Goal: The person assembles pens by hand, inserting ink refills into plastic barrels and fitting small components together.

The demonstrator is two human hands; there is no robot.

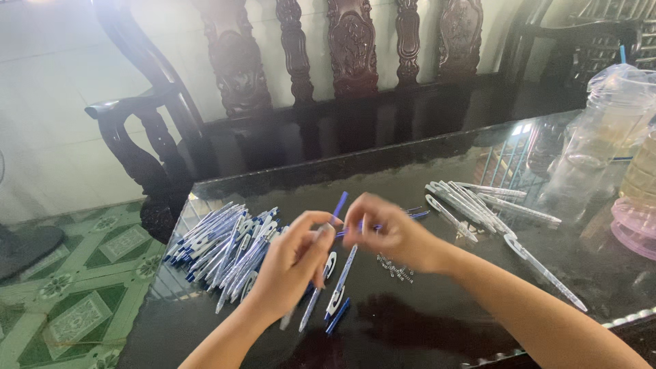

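Head view, looking down on a dark glossy table (424,328). The left hand (294,263) curls its fingers around a pen barrel, and the right hand (386,232) pinches a blue refill (339,204) just above it; both meet over the table's middle. Toward the left edge lies a large heap of assembled blue-and-white pens (225,249). Near the right edge, a smaller row of empty clear barrels (471,201) waits, with tiny springs (396,268) between. Judging by the piles, most pens look finished. A bagged plastic jug (608,130) stands at the far right corner.
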